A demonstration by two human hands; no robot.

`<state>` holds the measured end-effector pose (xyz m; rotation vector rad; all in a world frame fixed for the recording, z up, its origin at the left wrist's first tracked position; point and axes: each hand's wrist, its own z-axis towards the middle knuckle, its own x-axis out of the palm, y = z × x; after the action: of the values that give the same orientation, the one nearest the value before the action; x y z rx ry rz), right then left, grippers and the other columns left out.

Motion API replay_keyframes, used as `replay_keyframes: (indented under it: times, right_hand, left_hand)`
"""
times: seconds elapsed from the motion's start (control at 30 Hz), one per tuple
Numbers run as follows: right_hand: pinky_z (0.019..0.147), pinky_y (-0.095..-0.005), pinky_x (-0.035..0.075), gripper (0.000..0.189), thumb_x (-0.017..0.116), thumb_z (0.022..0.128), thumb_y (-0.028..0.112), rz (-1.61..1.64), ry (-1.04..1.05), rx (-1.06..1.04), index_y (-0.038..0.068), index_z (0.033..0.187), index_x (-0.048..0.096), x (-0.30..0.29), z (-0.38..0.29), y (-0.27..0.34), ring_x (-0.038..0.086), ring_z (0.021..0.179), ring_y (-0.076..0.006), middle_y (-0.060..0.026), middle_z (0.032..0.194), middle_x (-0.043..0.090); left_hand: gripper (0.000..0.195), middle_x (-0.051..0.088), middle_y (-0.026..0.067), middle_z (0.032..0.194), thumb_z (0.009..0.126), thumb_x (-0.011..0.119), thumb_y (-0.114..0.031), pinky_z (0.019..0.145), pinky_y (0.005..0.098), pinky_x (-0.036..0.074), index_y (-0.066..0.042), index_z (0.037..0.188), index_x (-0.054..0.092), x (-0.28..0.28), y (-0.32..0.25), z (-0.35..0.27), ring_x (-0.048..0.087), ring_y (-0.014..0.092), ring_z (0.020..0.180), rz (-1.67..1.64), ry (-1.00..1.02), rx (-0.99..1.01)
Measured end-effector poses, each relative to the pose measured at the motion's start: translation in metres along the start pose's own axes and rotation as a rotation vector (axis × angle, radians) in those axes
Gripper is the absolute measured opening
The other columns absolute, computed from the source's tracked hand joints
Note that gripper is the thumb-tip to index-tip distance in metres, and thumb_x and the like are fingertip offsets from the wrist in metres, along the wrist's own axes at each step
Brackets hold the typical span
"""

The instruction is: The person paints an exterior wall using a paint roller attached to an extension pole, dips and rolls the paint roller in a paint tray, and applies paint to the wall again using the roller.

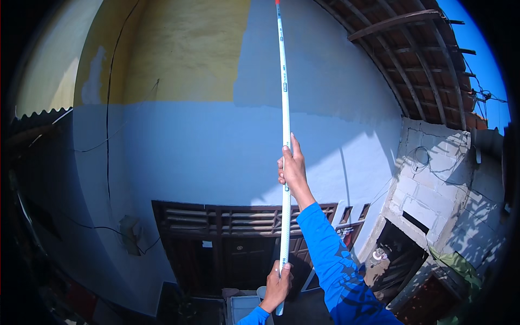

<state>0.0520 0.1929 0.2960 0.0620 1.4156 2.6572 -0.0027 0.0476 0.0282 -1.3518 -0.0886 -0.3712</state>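
Observation:
A long white pole [285, 115] with printed markings stands nearly upright before me, leading up the painted wall. Its red upper piece [278, 2] is cut off by the top edge, so what it carries is hidden. My right hand [293, 165] grips the pole around its middle, index finger stretched along it. Lower down, my left hand [278, 283] is closed around the pole just above its bottom end. Behind the pole, the wall shows a yellow area [187, 53], a grey-blue patch [260, 77] beside it and a pale blue area [195, 150] below.
Wooden roof rafters [406, 53] overhang at the upper right. A dark cable [108, 122] hangs down the left wall. Below are a slatted wooden vent [248, 219] and dark doors [241, 260]. A light-coloured container [243, 306] stands near my left hand. At right rises a block wall [430, 170].

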Motion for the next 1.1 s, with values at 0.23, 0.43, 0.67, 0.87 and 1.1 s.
replay_keyframes:
  times: [0.23, 0.43, 0.67, 0.87, 1.1]
  right_hand:
    - [0.035, -0.0201, 0.037, 0.054, 0.035, 0.109, 0.026, -0.025, 0.007, 0.000, 0.025, 0.161, 0.017, 0.001, 0.003, -0.005, 0.040, 0.045, -0.0039, 0.0020, 0.067, 0.044]
    - [0.034, -0.0202, 0.040, 0.055, 0.037, 0.109, 0.029, 0.058, 0.061, 0.087, 0.028, 0.161, 0.017, -0.003, -0.059, -0.090, 0.043, 0.045, -0.0046, 0.0013, 0.066, 0.044]
    - [0.036, -0.0221, 0.040, 0.056, 0.037, 0.109, 0.027, 0.010, 0.046, 0.049, 0.027, 0.161, 0.017, -0.002, -0.010, -0.036, 0.045, 0.045, -0.0059, 0.0006, 0.067, 0.046]
    - [0.038, -0.0231, 0.038, 0.053, 0.034, 0.109, 0.023, -0.010, 0.030, 0.001, 0.023, 0.160, 0.018, 0.005, 0.033, 0.035, 0.041, 0.046, -0.0069, 0.0001, 0.069, 0.044]
    - [0.039, -0.0236, 0.038, 0.054, 0.035, 0.109, 0.024, 0.021, 0.011, -0.023, 0.024, 0.160, 0.019, 0.009, 0.043, 0.052, 0.041, 0.048, -0.0068, -0.0015, 0.072, 0.046]
  left_hand:
    - [0.037, 0.044, -0.0021, 0.063, 0.107, 0.045, -0.043, 0.041, 0.0237, 0.034, -0.007, 0.105, 0.050, 0.003, -0.005, 0.000, 0.043, 0.006, 0.045, -0.015, 0.021, 0.001]
    - [0.032, 0.048, -0.0006, 0.063, 0.105, 0.049, -0.038, 0.039, 0.0244, 0.033, -0.008, 0.098, 0.056, -0.016, 0.125, -0.025, 0.043, 0.008, 0.044, -0.076, -0.155, -0.068]
    - [0.036, 0.040, -0.0015, 0.063, 0.108, 0.042, -0.041, 0.040, 0.0236, 0.033, -0.006, 0.110, 0.049, -0.007, 0.021, -0.014, 0.039, 0.006, 0.045, -0.011, 0.019, -0.038]
    - [0.035, 0.039, -0.0008, 0.066, 0.108, 0.041, -0.041, 0.041, 0.0233, 0.034, -0.007, 0.115, 0.048, 0.006, -0.059, 0.008, 0.038, 0.006, 0.045, -0.067, 0.106, 0.031]
    - [0.034, 0.040, -0.0020, 0.066, 0.107, 0.045, -0.041, 0.042, 0.0224, 0.033, -0.008, 0.113, 0.047, 0.006, -0.078, 0.014, 0.038, 0.006, 0.046, -0.055, 0.100, 0.063]
